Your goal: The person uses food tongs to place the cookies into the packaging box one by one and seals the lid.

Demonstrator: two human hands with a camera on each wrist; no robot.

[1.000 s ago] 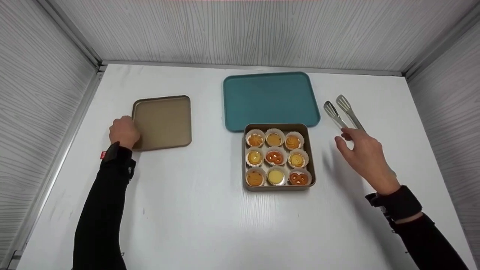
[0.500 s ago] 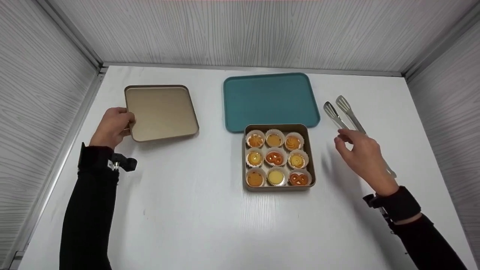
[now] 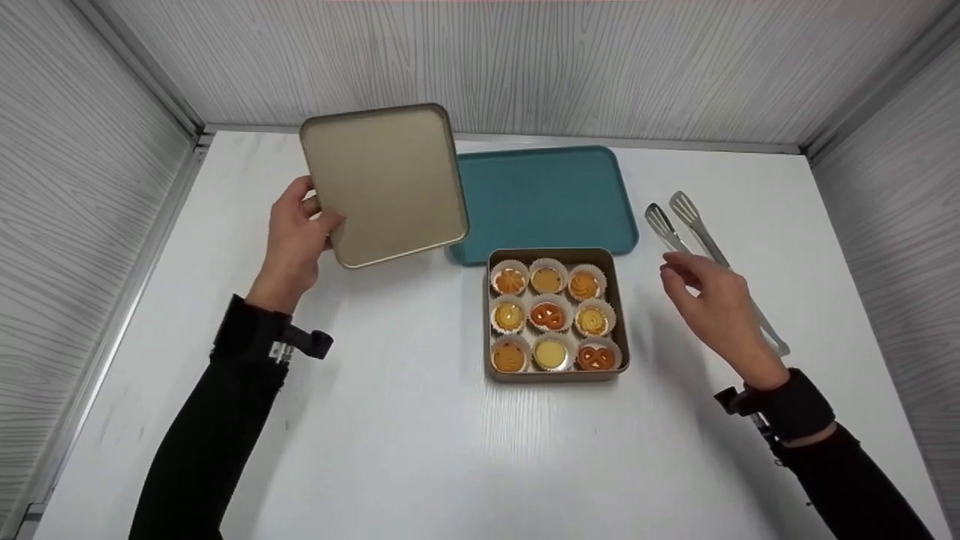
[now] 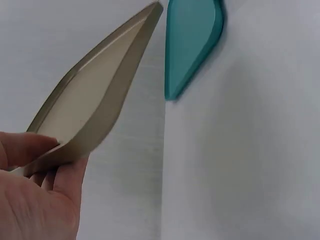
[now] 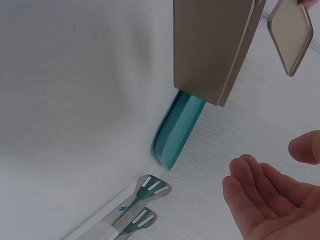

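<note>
My left hand [image 3: 294, 244] pinches the near left edge of a shallow square gold-brown lid [image 3: 386, 184], thumb inside and fingers beneath. The lid is raised off the table and tilted, its inner side up, and covers the left end of a teal tray [image 3: 547, 199]. Right of the middle sits an uncovered gold-brown square tin [image 3: 556, 377] with several small pastries [image 3: 549, 316] in white paper cups. My right hand [image 3: 716, 315] hovers over metal tongs [image 3: 701, 225] with slotted ends. Its fingers are loosely bent and hold nothing, as the right wrist view shows.
A white table [image 3: 420, 450] bears everything, with pale wood-grain panels [image 3: 510, 67] behind it and at both sides. The tin stands against the tray's near edge. To the right of tin and tray lie the tongs.
My left hand has gripped the lid, lifted it off the table and carried it right and away, toward the teal tray. My right hand has barely moved.
</note>
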